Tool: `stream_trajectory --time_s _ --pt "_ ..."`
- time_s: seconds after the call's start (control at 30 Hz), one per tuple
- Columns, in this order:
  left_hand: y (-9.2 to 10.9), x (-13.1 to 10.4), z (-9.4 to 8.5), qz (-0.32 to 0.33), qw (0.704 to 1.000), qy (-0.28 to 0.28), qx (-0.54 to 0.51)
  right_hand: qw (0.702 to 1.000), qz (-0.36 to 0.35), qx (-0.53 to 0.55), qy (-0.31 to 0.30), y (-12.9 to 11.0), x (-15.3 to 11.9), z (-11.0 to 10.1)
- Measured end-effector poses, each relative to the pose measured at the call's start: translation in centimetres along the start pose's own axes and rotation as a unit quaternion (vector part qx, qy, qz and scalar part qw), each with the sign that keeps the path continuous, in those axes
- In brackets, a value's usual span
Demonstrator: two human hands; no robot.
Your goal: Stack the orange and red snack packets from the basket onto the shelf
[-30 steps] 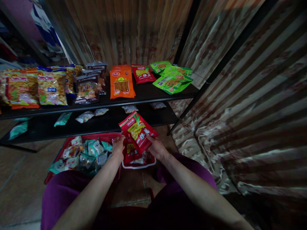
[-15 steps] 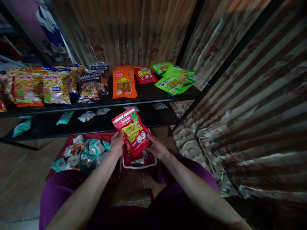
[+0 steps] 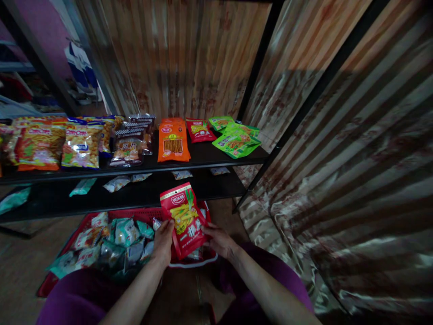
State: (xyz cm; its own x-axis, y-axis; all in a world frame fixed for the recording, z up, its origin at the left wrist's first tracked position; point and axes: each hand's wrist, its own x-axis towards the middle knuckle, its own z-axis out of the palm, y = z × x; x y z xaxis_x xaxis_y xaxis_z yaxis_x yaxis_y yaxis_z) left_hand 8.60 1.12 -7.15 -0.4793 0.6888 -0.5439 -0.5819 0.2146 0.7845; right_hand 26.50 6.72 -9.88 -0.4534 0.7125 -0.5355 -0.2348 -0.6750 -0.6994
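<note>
A red snack packet (image 3: 183, 221) with yellow sticks pictured on it is held upright-facing between both hands, over a small red basket with a white rim (image 3: 199, 265). My left hand (image 3: 164, 241) pinches its left edge, thumb on the front. At its lower right edge, my right hand (image 3: 218, 239) grips it the same way. The fingers behind the packet are hidden. Beyond, on the black shelf (image 3: 203, 158), lie a similar red packet (image 3: 200, 131), orange packets (image 3: 173, 142) and green packets (image 3: 237, 140).
A larger red basket (image 3: 50, 275) holds several white and teal packets (image 3: 126, 232) at the lower left. Brown packets (image 3: 126, 149) and noodle snack bags (image 3: 42, 144) stand on the shelf's left. Small packets lie on the lower shelf (image 3: 152, 189). A striped curtain (image 3: 338, 180) hangs on the right.
The view has tilted up, so the shelf and baskets appear lower. Both hands still hold the red packet, which has turned slightly more upright.
</note>
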Motion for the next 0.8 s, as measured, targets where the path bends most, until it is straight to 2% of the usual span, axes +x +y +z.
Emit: stream_trajectory --time_s 0.07,0.13,0.23,0.3,0.37,0.5,0.67,0.8 --pt "0.0 -0.5 -0.6 0.023 0.999 0.008 0.039 0.998 -0.009 -0.052 -0.043 -0.5 -0.9 0.2" --pt "0.5 -1.2 -0.9 0.051 0.99 -0.012 0.132 0.995 -0.028 -0.065 -0.073 -1.4 -1.8 0.9" --pt "1.7 -2.3 -0.7 0.092 0.959 -0.058 0.263 0.996 -0.088 0.005 -0.021 -2.7 -2.9 2.5" --pt "2.4 -2.9 -0.3 0.117 0.941 -0.089 0.305 0.99 -0.13 0.047 0.019 -3.6 -3.2 3.4" --pt "2.9 -3.1 0.2 0.124 0.933 -0.126 0.315 0.985 -0.156 0.058 0.035 -4.4 -3.3 4.0" --pt "3.8 -3.1 1.1 0.094 0.929 -0.201 0.297 0.976 -0.204 0.038 0.062 -6.4 -3.4 4.9" --pt "4.7 -2.9 1.8 0.085 0.94 -0.139 0.3 0.973 -0.222 0.009 0.063 -9.2 -3.5 6.4" --pt "5.2 -1.9 2.8 0.106 0.94 -0.128 0.299 0.973 -0.223 0.016 0.059 -11.2 -3.4 7.0"
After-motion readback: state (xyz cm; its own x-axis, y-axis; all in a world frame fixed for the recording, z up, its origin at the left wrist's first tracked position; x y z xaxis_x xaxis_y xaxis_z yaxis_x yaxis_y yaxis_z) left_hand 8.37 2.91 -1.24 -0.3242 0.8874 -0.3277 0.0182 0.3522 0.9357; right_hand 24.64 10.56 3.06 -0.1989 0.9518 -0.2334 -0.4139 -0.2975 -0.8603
